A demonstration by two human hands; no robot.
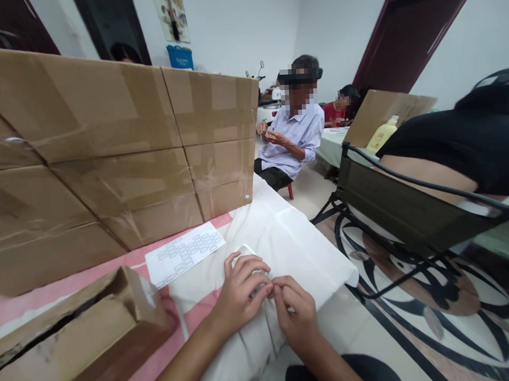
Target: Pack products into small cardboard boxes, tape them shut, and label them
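My left hand (243, 285) and my right hand (295, 309) meet over the near edge of the table, thumbs and fingertips pinched together. What they pinch, if anything, is too small and hidden to make out. Behind the left fingers shows the edge of a flat whitish item (245, 249), mostly covered by that hand. A white sheet of paper (185, 252) printed with rows of small rounded outlines lies just beyond, to the left.
Taped cardboard boxes (125, 157) form a wall behind the paper. A torn-open carton (87, 347) sits front left on the pink-and-white cloth (175, 308). Across the floor, a person in a light shirt (294, 137) sits; a dark folding chair (408, 199) holds another person at right.
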